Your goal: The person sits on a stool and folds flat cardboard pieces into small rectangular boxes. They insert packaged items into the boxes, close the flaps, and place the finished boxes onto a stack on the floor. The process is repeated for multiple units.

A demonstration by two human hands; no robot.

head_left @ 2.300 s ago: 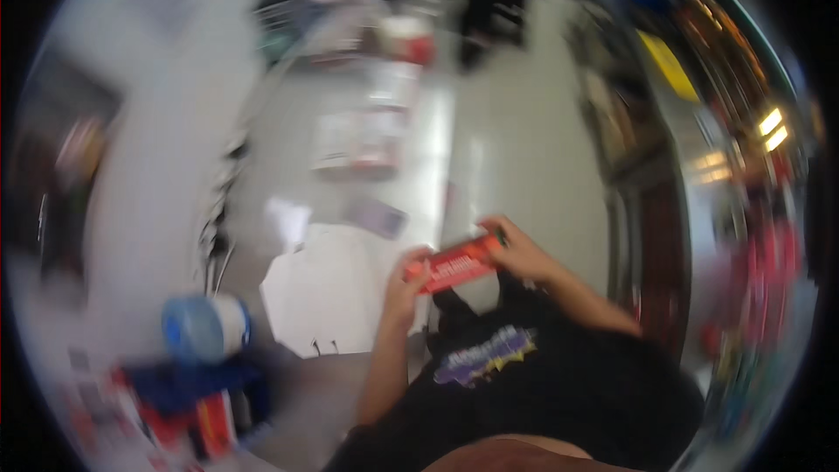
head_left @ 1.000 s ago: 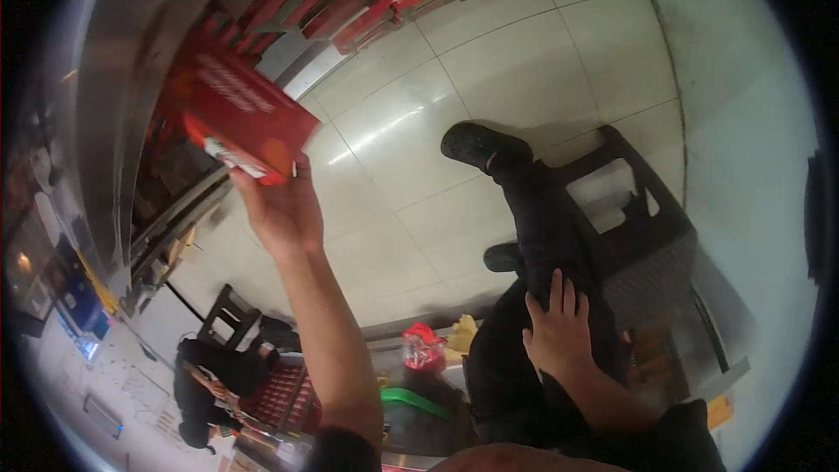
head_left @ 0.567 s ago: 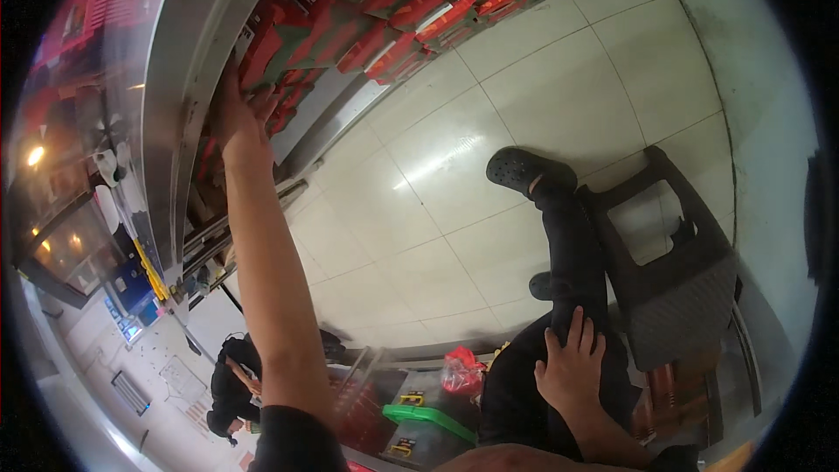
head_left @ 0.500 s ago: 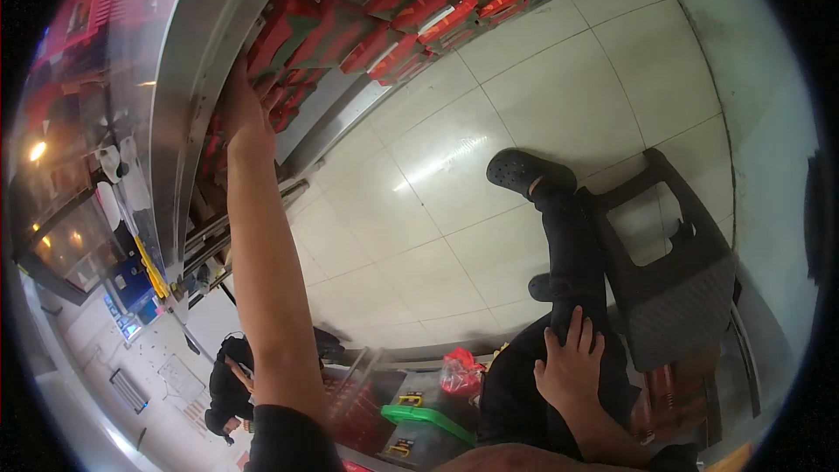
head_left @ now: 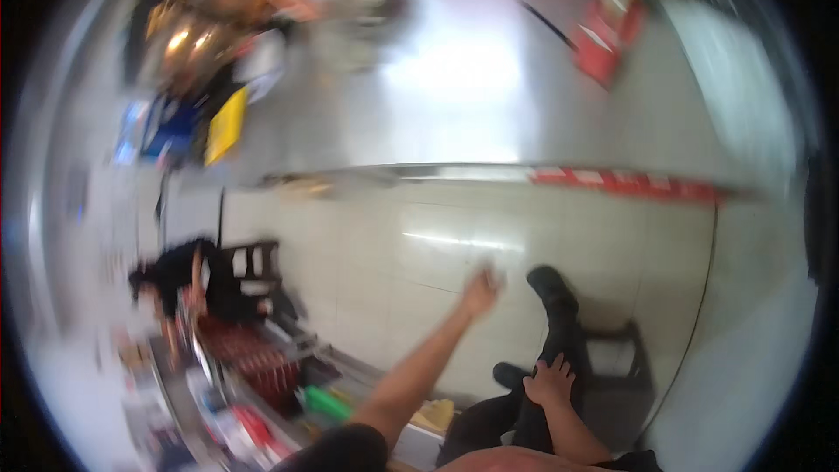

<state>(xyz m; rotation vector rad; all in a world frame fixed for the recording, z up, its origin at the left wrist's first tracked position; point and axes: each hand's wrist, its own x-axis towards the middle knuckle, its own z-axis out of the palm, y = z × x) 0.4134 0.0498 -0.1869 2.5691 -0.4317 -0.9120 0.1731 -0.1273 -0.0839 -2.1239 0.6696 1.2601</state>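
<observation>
My left hand (head_left: 483, 290) is held out over the tiled floor, below the near edge of a steel table (head_left: 323, 118). Motion smears its fingers, so I cannot make out whether it holds anything. Resting on my bent leg, my right hand (head_left: 551, 382) has its fingers apart and holds nothing. A black shoe (head_left: 551, 288) is on my foot, past the right hand.
On the tabletop lies a red packet (head_left: 603, 44) at the far right, and a blurred yellow thing (head_left: 225, 127) is at the left. A dark stool (head_left: 612, 363) stands beside my leg. At the left, a person in black (head_left: 197, 280) bends near a reddish crate (head_left: 249, 350).
My left hand has come out from the red packages under the table and now hangs over the floor. The view has swung up to the tabletop. My right hand stays on my leg.
</observation>
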